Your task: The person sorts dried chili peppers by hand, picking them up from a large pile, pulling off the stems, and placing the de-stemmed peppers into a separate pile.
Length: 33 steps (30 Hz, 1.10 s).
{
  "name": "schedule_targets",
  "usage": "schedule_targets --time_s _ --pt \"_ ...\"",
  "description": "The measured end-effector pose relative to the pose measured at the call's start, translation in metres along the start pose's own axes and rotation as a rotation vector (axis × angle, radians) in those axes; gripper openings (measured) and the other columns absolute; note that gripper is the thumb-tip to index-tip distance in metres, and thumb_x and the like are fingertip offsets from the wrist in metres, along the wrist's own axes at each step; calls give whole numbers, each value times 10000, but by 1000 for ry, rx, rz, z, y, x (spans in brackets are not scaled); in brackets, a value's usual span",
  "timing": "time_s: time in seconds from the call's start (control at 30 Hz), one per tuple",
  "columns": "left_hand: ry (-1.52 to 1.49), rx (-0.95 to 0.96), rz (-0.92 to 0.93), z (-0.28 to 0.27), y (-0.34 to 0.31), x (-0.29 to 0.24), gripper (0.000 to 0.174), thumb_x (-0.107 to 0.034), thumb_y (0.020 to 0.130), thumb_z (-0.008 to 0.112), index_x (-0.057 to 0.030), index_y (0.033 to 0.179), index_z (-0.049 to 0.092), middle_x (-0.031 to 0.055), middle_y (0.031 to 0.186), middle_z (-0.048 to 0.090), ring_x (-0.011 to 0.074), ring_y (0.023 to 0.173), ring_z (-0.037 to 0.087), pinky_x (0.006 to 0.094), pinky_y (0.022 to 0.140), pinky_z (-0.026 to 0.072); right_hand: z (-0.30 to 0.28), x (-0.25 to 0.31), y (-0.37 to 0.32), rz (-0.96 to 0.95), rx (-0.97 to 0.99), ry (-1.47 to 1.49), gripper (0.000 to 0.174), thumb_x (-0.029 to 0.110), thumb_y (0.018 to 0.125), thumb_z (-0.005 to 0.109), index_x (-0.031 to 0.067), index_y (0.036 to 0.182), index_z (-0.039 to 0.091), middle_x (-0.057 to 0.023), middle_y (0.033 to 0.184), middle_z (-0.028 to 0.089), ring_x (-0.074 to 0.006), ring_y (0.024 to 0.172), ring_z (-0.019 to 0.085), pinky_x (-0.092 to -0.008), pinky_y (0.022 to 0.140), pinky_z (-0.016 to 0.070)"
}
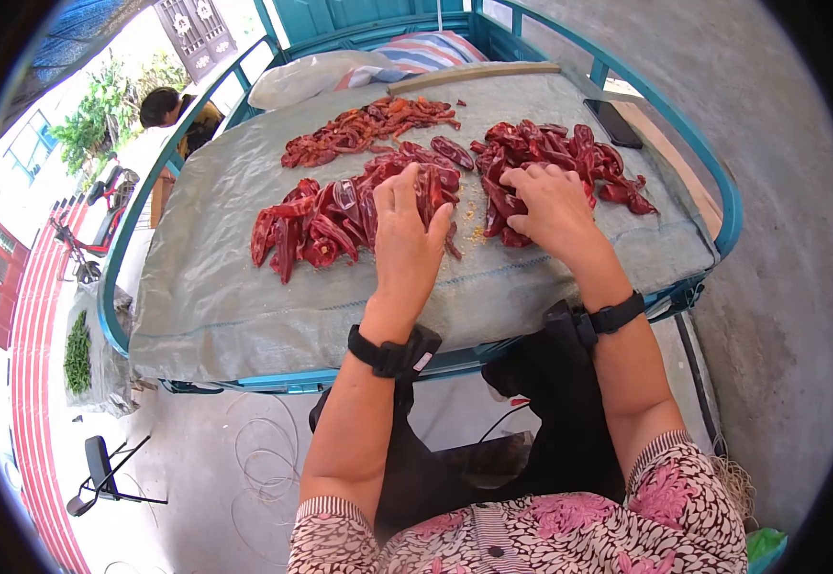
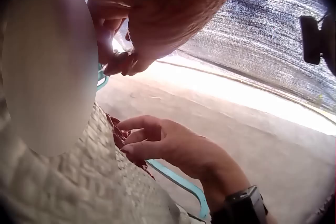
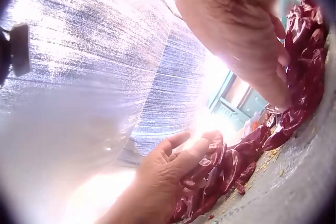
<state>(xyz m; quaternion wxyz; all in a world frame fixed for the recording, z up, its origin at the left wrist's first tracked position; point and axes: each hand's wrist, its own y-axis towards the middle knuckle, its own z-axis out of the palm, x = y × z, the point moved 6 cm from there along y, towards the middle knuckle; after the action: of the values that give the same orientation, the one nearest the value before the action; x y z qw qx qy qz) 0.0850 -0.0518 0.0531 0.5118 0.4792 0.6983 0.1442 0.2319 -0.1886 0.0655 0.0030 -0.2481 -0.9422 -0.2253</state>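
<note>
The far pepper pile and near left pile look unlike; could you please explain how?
The far pile is orange-red; the near left pile is darker red. The far pile's pieces look smaller, the near left pile's larger. The left hand is at the near left pile, not the far pile. Both lie on the same sheet.

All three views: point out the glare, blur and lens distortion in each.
Head view: fisheye bowing inside a dark rounded border, washed-out brightness at left; left wrist view: a blurred pale shape covers much of the left side, a bright band is blown out, the left hand is shaded; right wrist view: white glare behind the left hand, shiny highlights on the red chillies.
</note>
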Motion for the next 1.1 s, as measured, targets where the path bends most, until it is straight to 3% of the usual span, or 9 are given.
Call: schedule_targets --time_s 0.13,0.23,0.43,0.63,0.73,0.83,0.87,0.97,1.1 --pt "32 94 -32 3 -2 1 475 -129 880 752 -50 1320 591 173 1256 552 356 1143 585 415 945 510 6 -5 3 50 88 22 349 214 758 777 125 1081 679 -99 995 723 -295 1013 635 -442 895 404" --pt "71 93 -25 2 -3 2 401 -124 888 739 -79 1272 631 157 1230 562 332 1045 608 401 871 525 5 0 1 11 -2 -93 319 254 767 768 125 1049 690 -101 912 734 -295 950 659 -441 894 394" --pt "15 52 54 -1 -1 -2 338 -66 900 706 -70 1233 646 114 1161 575 209 734 586 348 681 512 9 -1 7 158 40 -78 251 272 760 770 110 934 690 -100 813 725 -296 865 683 -451 916 386" --pt "-144 70 39 -5 1 -11 385 -15 876 713 -59 1252 640 102 1139 614 168 661 567 308 665 504 -17 15 8 -21 -304 147 146 170 791 746 102 893 668 -48 686 657 -261 739 648 -430 964 388" --pt "-355 106 -108 -3 0 -14 418 -5 868 717 -56 1274 632 104 1178 646 156 649 578 293 674 509 -23 33 14 -104 -231 414 111 152 804 734 111 856 644 -45 733 673 -250 771 670 -415 943 435" --pt "-383 139 -10 4 0 -10 406 17 870 706 -53 1265 642 97 1198 673 154 675 631 292 713 531 -19 51 13 -214 -135 772 117 105 808 730 78 876 638 -59 740 672 -233 731 670 -366 828 508" --pt "-373 113 -11 5 0 -5 391 27 873 697 -53 1253 649 95 1179 679 165 723 651 298 734 537 -17 50 12 -173 -128 962 140 53 811 717 61 939 662 -81 780 685 -224 721 685 -314 706 534" --pt "-293 -8 49 0 1 -1 361 56 876 673 -56 1219 666 95 1140 693 209 876 690 319 808 547 -18 29 12 -11 -206 802 207 30 865 697 67 1067 672 -70 896 694 -132 816 674 -274 695 513" --pt "-125 -174 224 -19 7 -10 383 106 848 612 -64 1186 674 127 1179 672 311 1104 647 370 930 526 -6 23 4 -297 -134 291 283 54 794 721 89 1075 710 -85 975 706 -243 961 643 -391 889 493"
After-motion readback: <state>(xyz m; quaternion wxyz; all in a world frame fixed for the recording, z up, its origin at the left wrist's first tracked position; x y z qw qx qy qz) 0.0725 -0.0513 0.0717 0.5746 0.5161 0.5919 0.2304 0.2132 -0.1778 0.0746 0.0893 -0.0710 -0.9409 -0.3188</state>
